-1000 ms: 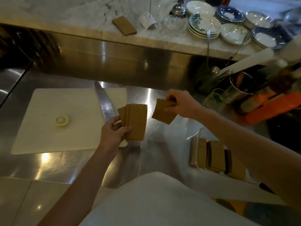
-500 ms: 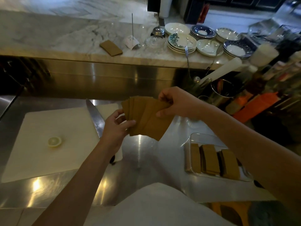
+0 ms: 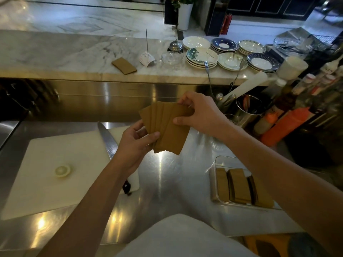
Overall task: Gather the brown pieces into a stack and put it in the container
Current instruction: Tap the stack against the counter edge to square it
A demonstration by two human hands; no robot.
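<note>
- Both hands are closed on one fan of thin brown rectangular pieces (image 3: 168,128), held in the air above the steel counter (image 3: 167,173).
- The fan is pinched at its near left corner by the left hand (image 3: 136,143), thumb on the front face and fingers curled behind.
- The far right end of the fan is gripped by the right hand (image 3: 200,113), its thumb pressed on the front piece and its fingers bent over the top edge.
- The pieces are overlapped and spread, not squared into a neat stack.
- A clear rectangular container (image 3: 216,164) is set on the counter to the near right, partly hidden by the right forearm; three groups of brown pieces are stood on edge inside it.
- One more flat brown piece (image 3: 124,65) is left lying on the far marble ledge (image 3: 65,52), well apart from the hands.
- A white cutting board (image 3: 55,145) is laid on the left of the counter, with a steel knife (image 3: 107,138) across its right edge and a pale round slice (image 3: 62,171) on it.
- Stacked plates (image 3: 201,57) are set on the ledge to the far right.
</note>
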